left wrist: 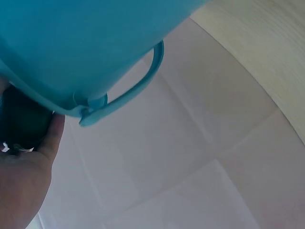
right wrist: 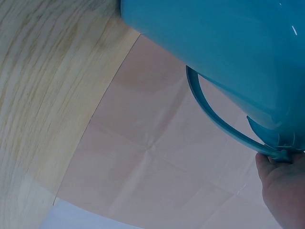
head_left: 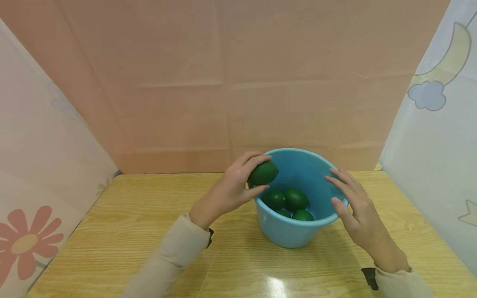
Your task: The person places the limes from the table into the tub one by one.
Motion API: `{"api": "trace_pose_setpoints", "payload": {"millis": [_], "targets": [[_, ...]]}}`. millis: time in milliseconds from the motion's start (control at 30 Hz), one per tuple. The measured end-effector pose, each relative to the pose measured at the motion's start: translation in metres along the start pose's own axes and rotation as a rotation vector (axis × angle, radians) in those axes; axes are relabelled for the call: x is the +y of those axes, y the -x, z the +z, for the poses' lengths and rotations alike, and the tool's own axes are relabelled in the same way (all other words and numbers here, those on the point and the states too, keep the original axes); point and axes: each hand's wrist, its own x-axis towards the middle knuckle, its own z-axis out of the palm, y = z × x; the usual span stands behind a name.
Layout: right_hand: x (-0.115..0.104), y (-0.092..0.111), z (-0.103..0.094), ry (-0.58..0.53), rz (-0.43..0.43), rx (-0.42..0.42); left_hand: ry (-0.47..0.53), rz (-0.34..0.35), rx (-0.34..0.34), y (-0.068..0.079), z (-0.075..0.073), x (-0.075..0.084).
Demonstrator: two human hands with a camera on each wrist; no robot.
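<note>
My left hand (head_left: pixel 236 180) holds a dark green avocado (head_left: pixel 265 173) over the left rim of a light blue bucket (head_left: pixel 288 231), with fingers above it and thumb below. The left wrist view shows the same avocado (left wrist: pixel 24 119) in shadow beside the bucket rim. Several more green avocados (head_left: pixel 296 199) lie at the bottom of the bucket. Over the right rim, my right hand (head_left: pixel 355 207) reaches with spread fingers and holds nothing. From the right wrist view, this hand (right wrist: pixel 286 191) is up against the rim where the handle (right wrist: pixel 224 126) joins.
The bucket stands on a wood-grain table (head_left: pixel 149 215). Behind it rises a creased pinkish-brown sheet (head_left: pixel 186 82). Pale patterned panels close off the sides, with a red flower (head_left: pixel 27 242) on the left and a moon (head_left: pixel 452 54) on the right.
</note>
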Motion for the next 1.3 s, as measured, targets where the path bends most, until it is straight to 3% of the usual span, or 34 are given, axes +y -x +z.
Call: {"api": "trace_pose_setpoints", "payload": {"millis": [467,767,1033,1300], "targets": [[-0.001,0.000,0.000,-0.007,0.026,-0.011,0.026,-0.023,-0.075,-0.009,0.014,0.003],[-0.001,-0.001,0.000,-0.007,-0.024,0.012,0.112,-0.091,-0.171,-0.021,0.023,0.007],[-0.001,0.000,-0.001,-0.007,0.035,-0.005,0.069,-0.126,-0.232,-0.029,0.026,0.012],[-0.001,0.000,-0.001,-0.010,0.039,-0.005,0.016,-0.218,-0.321,-0.030,0.029,0.014]]}}
